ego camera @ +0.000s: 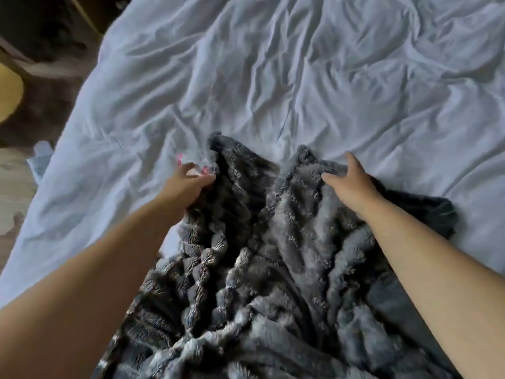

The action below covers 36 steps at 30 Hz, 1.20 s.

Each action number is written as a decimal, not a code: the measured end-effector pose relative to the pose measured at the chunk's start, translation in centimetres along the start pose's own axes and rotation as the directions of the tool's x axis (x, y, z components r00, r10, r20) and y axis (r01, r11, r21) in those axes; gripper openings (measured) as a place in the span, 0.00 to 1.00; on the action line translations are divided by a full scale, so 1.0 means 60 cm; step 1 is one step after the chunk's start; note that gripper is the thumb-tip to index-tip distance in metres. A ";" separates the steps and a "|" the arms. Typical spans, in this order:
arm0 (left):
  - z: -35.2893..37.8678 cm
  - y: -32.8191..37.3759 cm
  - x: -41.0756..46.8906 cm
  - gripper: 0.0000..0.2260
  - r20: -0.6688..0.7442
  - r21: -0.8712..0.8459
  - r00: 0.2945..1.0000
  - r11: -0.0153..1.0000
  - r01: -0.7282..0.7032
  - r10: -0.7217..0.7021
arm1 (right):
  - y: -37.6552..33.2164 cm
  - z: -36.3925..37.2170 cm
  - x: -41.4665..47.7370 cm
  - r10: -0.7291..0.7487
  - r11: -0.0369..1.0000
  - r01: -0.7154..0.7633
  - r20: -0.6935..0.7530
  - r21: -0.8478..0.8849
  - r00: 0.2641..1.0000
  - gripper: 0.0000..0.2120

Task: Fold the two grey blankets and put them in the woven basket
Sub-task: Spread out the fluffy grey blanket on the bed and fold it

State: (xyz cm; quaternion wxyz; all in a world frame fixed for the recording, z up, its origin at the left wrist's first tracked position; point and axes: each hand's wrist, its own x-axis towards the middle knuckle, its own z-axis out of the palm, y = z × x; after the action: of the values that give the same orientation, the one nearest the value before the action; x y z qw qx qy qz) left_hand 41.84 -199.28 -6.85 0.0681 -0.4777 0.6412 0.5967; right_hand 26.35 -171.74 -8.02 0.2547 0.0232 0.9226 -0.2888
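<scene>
A fluffy grey blanket (259,255) lies crumpled on the near part of the bed, reaching down to the bottom of the view. My left hand (188,184) grips its far left edge, fingers curled into the fur. My right hand (347,181) grips the far right edge the same way. A smoother dark grey cloth (426,214) shows beneath the furry one at the right, perhaps a second blanket. No woven basket is in view.
The bed is covered by a wrinkled pale blue sheet (273,77) that fills most of the view. Left of the bed is dark floor (32,119), with a yellow object (8,91) at the left edge and a pale blue item (41,157) on the floor.
</scene>
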 end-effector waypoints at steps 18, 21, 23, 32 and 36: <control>0.117 -0.029 -0.054 0.33 0.216 0.689 0.967 0.680 -0.251 0.138 | 0.006 -0.014 -0.277 -0.180 0.956 0.267 0.471 -0.124 0.863 0.14; 0.134 -0.048 -0.067 0.17 0.140 0.676 0.988 0.723 -0.143 0.064 | 0.028 -0.016 -0.310 -0.305 0.943 0.333 0.359 -0.017 0.882 0.09; 0.130 -0.036 -0.103 0.07 0.167 0.310 0.981 0.950 0.047 -0.103 | 0.034 -0.026 -0.333 -0.237 0.964 0.182 0.313 0.196 0.920 0.06; 0.021 0.107 -0.406 0.18 0.553 -0.364 0.804 0.932 -0.003 0.218 | -0.061 -0.194 -0.470 -0.238 0.414 -0.398 0.520 0.819 0.820 0.17; -0.023 0.173 -0.555 0.13 0.316 -0.436 0.775 0.809 -0.394 0.547 | -0.112 -0.286 -0.577 -0.609 0.359 -0.026 0.255 0.933 0.751 0.21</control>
State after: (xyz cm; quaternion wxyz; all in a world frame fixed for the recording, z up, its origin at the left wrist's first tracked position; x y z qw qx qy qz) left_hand 53.10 -184.48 22.66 -0.0323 -0.1606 0.5952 0.7867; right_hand 47.32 -164.38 24.27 0.4030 -0.1070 0.4838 -0.7694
